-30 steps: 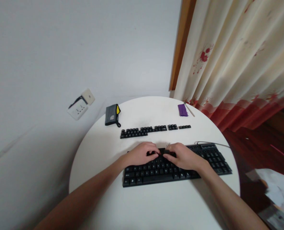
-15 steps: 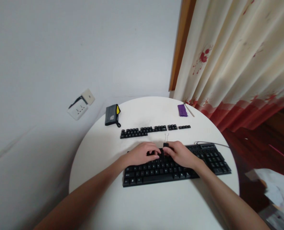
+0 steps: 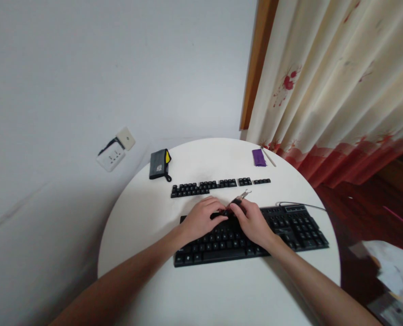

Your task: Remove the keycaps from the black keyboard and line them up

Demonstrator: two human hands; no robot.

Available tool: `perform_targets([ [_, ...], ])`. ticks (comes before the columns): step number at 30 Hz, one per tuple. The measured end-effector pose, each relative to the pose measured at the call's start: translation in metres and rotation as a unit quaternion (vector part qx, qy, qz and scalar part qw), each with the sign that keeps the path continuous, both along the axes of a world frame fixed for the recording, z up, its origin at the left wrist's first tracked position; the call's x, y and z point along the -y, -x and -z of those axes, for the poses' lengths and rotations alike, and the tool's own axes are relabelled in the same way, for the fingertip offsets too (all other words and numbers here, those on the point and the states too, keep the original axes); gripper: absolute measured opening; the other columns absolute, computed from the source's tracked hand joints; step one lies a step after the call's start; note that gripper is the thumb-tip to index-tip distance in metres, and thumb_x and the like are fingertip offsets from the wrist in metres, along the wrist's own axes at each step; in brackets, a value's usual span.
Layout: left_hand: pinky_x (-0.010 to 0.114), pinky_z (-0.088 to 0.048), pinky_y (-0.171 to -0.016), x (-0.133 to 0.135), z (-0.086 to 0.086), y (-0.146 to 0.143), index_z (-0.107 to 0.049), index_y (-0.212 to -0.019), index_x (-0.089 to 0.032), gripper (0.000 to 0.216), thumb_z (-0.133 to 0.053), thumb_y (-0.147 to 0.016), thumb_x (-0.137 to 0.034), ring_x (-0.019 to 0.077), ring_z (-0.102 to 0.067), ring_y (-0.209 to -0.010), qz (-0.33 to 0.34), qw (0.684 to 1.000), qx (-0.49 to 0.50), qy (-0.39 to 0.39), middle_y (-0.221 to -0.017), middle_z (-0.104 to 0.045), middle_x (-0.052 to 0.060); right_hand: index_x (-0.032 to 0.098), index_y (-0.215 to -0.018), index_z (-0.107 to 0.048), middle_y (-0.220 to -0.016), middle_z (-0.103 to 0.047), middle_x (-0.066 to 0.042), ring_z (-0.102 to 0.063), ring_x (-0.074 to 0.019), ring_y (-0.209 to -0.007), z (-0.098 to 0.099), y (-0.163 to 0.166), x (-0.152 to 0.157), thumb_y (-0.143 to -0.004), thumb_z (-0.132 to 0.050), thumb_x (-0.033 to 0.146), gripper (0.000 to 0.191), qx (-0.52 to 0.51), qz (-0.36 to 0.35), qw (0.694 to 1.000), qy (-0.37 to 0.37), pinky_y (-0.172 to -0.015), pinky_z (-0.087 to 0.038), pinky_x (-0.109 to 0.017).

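Note:
A black keyboard [image 3: 222,256] lies across the white round table, and both hands are over its upper part. My right hand [image 3: 252,222] is closed around a keycap puller [image 3: 237,200] with a black handle; its wire ends point up and to the right. Close beside it, my left hand [image 3: 201,219] has thumb and fingers pinched together near the puller's lower end. What lies between those fingertips is dark and too small to make out. Beyond the hands, removed black keycaps [image 3: 189,190] are lined up in rows.
A dark grey pouch [image 3: 158,164] with a yellow patch stands at the table's back left. A purple cloth [image 3: 259,157] and a thin pale stick [image 3: 269,157] lie at the back right. The keyboard's cable [image 3: 299,203] runs off the right edge. Wall and curtain [image 3: 323,90] border the table.
The puller has turned from pointing straight away to leaning right, its wire ends now up and to the right. My left fingertips have closed in toward my right hand.

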State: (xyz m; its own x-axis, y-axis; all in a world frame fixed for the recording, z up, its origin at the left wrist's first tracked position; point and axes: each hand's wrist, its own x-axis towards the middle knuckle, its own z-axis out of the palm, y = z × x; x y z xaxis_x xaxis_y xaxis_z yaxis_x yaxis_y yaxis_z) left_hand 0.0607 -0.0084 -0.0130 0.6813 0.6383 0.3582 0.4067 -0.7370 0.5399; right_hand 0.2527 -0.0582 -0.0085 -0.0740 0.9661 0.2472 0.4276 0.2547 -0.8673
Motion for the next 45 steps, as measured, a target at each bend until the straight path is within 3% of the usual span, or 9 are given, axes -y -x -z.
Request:
perform_targets([
  [7,0.037,-0.050,-0.094,0.009,-0.006,-0.006,-0.057,-0.113,-0.021,0.027,-0.067,-0.088,-0.025,0.0221,-0.057,-0.105,-0.019,0.998,-0.018,-0.054,-0.112,-0.059,0.007,0.019,-0.082,-0.060,-0.076,-0.068,-0.004,-0.063,-0.0192,-0.071,0.005,-0.001,-0.004,-0.098,-0.048,0.039,0.028,-0.057,0.016,0.998,0.017,-0.068,-0.048,-0.029],
  [12,0.038,-0.049,-0.092,0.009,-0.010,-0.005,-0.063,-0.109,-0.021,0.016,-0.055,-0.096,-0.023,0.0218,-0.056,-0.101,0.006,0.989,-0.051,-0.141,-0.108,-0.061,0.007,0.019,-0.079,-0.057,-0.072,-0.064,-0.004,-0.058,-0.0183,-0.067,0.003,-0.001,-0.004,-0.097,-0.048,0.037,0.028,-0.019,0.036,0.999,-0.005,-0.065,-0.044,-0.029],
  [17,0.038,-0.048,-0.089,0.011,-0.010,-0.005,-0.067,-0.105,-0.021,0.014,-0.059,-0.094,-0.022,0.0217,-0.054,-0.099,0.008,0.984,-0.029,-0.175,-0.105,-0.063,0.007,0.018,-0.076,-0.059,-0.071,-0.066,-0.004,-0.059,-0.0183,-0.069,0.006,-0.002,-0.005,-0.097,-0.048,0.039,0.031,-0.051,0.027,0.998,-0.011,-0.067,-0.045,-0.028],
  [20,0.037,-0.048,-0.089,0.006,-0.011,-0.003,-0.069,-0.101,-0.022,0.012,-0.063,-0.092,-0.026,0.0208,-0.054,-0.097,0.007,0.985,0.023,-0.173,-0.101,-0.063,0.006,0.018,-0.073,-0.059,-0.068,-0.065,-0.003,-0.060,-0.0174,-0.066,0.006,-0.002,-0.006,-0.098,-0.048,0.040,0.035,-0.097,0.026,0.995,-0.009,-0.066,-0.046,-0.027],
  [23,0.039,-0.046,-0.092,-0.013,-0.015,0.001,-0.072,-0.099,-0.024,0.012,-0.067,-0.089,-0.029,0.0222,-0.052,-0.104,-0.064,0.983,0.063,-0.160,-0.106,-0.061,0.006,0.018,-0.075,-0.062,-0.070,-0.066,-0.004,-0.061,-0.0172,-0.066,0.004,-0.004,-0.008,-0.098,-0.047,0.040,0.035,-0.124,0.042,0.991,-0.003,-0.064,-0.046,-0.027],
  [26,0.044,-0.042,-0.099,-0.041,-0.014,0.004,-0.075,-0.092,-0.027,0.011,-0.074,-0.082,-0.033,0.0251,-0.047,-0.111,-0.139,0.978,0.036,-0.149,-0.117,-0.057,0.006,0.017,-0.075,-0.064,-0.071,-0.068,-0.005,-0.059,-0.0163,-0.063,0.005,-0.007,-0.011,-0.097,-0.048,0.039,0.035,-0.120,0.070,0.990,-0.003,-0.062,-0.044,-0.027],
  [30,0.046,-0.039,-0.097,-0.064,0.001,0.004,-0.077,-0.083,-0.028,0.011,-0.081,-0.075,-0.035,0.0277,-0.044,-0.113,-0.154,0.980,-0.050,-0.119,-0.120,-0.057,0.005,0.016,-0.076,-0.066,-0.070,-0.069,-0.005,-0.058,-0.0156,-0.061,0.007,-0.009,-0.014,-0.097,-0.048,0.037,0.035,-0.124,0.072,0.990,-0.001,-0.060,-0.044,-0.026],
  [36,0.047,-0.036,-0.094,-0.068,0.018,0.009,-0.077,-0.081,-0.030,0.010,-0.081,-0.075,-0.036,0.0291,-0.043,-0.115,-0.158,0.975,-0.105,-0.113,-0.122,-0.056,0.003,0.016,-0.077,-0.068,-0.071,-0.070,-0.005,-0.060,-0.0160,-0.063,0.008,-0.009,-0.014,-0.098,-0.048,0.038,0.037,-0.118,0.067,0.991,-0.006,-0.061,-0.045,-0.027],
  [45,0.045,-0.038,-0.094,-0.068,0.022,0.015,-0.075,-0.092,-0.028,0.022,-0.082,-0.072,-0.037,0.0287,-0.045,-0.112,-0.177,0.972,-0.105,-0.111,-0.120,-0.055,0.005,0.016,-0.079,-0.070,-0.073,-0.070,-0.006,-0.062,-0.0169,-0.065,0.006,-0.010,-0.012,-0.098,-0.047,0.041,0.039,-0.124,0.065,0.990,-0.004,-0.062,-0.046,-0.027],
])
